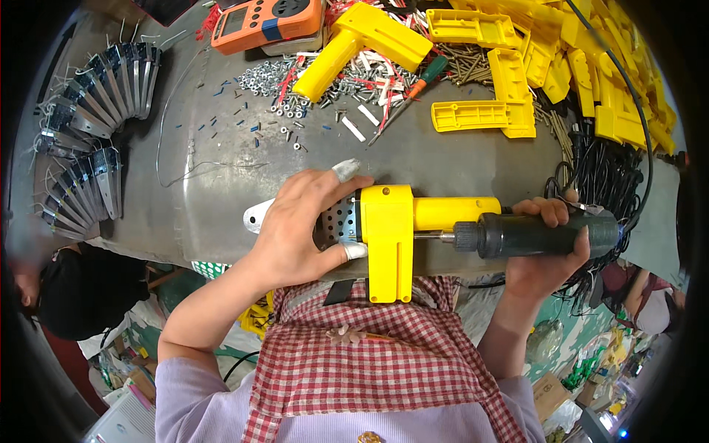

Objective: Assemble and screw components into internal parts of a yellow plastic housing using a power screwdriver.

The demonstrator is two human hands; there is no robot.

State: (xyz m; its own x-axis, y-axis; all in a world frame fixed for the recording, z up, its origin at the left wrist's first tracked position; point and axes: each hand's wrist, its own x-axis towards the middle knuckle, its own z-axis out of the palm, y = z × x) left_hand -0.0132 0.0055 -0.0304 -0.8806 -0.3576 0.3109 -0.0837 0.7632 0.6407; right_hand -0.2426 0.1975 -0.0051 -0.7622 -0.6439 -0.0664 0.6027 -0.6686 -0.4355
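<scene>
My left hand [292, 229], with white tape on the thumb and a fingertip, is closed around the perforated metal part [340, 221] of a yellow plastic tool body [390, 244]. A pale metal plate with a hole [255, 217] sticks out beyond that hand. The yellow handle [454, 213] points right. In my right hand [543, 269] lies a black electric screwdriver [509, 235], fingers wrapped round it. Its thin bit runs left to the side of the yellow body; whether it sits in a screw is hidden.
Metal assemblies with wires [111, 88] fan out at left. Nuts and screws [269, 81], an orange meter [258, 23] and a hand screwdriver [417, 88] lie at the back. Yellow shells [517, 96] and black cables [605, 177] fill the right. A person [88, 288] sits at lower left.
</scene>
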